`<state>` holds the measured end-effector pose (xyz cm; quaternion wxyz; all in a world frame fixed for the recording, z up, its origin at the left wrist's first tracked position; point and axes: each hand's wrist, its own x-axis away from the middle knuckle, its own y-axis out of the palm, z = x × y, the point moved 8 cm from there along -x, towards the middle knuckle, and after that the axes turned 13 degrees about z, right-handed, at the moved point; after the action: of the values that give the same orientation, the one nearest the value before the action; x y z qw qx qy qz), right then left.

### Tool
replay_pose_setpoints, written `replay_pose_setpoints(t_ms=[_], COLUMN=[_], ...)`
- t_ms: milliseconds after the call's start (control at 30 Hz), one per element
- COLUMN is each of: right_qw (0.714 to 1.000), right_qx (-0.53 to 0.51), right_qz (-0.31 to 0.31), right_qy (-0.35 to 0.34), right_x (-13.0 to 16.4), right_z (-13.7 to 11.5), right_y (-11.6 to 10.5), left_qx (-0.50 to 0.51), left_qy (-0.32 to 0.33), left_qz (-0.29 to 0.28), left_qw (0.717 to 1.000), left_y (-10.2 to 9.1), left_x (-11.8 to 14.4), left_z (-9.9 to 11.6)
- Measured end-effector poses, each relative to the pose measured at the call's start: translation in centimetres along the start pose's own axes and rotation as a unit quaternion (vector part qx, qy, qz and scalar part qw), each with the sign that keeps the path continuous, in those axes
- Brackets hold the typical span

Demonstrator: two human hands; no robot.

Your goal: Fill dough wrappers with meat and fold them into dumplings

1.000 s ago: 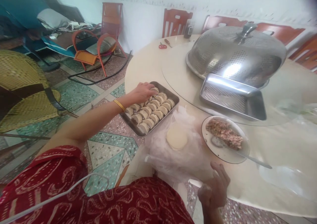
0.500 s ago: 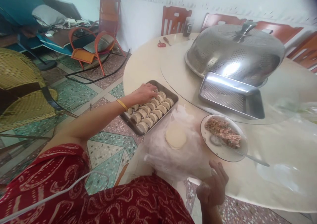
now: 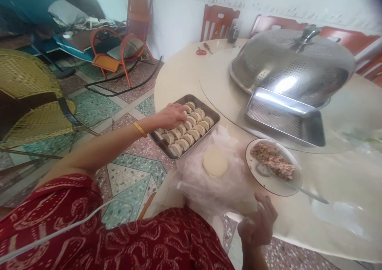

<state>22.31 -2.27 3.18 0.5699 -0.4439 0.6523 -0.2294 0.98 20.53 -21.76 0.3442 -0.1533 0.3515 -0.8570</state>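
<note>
Since a second ago the left hand (image 3: 171, 116) has drawn back along the metal tray (image 3: 213, 115) of dumplings (image 3: 188, 131), from the far corner toward the middle of the rows; its fingers now rest on the dumplings at the tray's left side, bent over them, and whether they pinch one cannot be told. The right hand (image 3: 259, 224) has barely shifted: it stays at the near edge of the surface (image 3: 179, 75), fingers loosely curled and holding nothing.

The tray sits at the left edge of the surface, part of it overhanging the floor, and holds rows of folded dumplings packed side by side. Just right of it a round stack of dough wrappers (image 3: 215, 162) lies on a crumpled plastic bag (image 3: 205, 182). Beside that, a white plate (image 3: 270, 184) carries minced filling (image 3: 273, 160) with a spoon (image 3: 298, 188) lying in it. Further in, an empty steel tray (image 3: 286, 119) leans against a perforated steel dome cover (image 3: 292, 67).
</note>
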Motion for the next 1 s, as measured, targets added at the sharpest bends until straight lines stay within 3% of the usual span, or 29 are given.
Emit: replay_pose_setpoints(t_ms=[200,400,633,833,1000], right_qw=[1.000,1.000,1.000,1.000,0.999], right_qx=[-0.006,-0.001,-0.006,0.004,0.002], right_qz=[-0.002,-0.006,-0.026,-0.026,-0.038], right_qy=[-0.005,-0.006,0.004,0.009,0.013], right_x=[0.6,0.5,0.0,0.2,0.7], right_z=[0.6,0.7,0.7,0.8,0.9], right_y=[-0.1,-0.2,-0.1,-0.1,0.0], left_qx=[0.008,0.011,0.031,0.027,0.023], left_qy=[-0.012,-0.021,-0.013,0.027,0.048], left_qz=[0.011,-0.006,-0.008,-0.001,0.018], left_qw=[1.000,1.000,0.999,0.999,0.998], left_y=[-1.0,-2.7,-2.6,-1.6,-1.3], left_x=[0.5,2.8,4.4,4.8,4.2], left_z=[0.0,1.1,3.1,4.8,5.1])
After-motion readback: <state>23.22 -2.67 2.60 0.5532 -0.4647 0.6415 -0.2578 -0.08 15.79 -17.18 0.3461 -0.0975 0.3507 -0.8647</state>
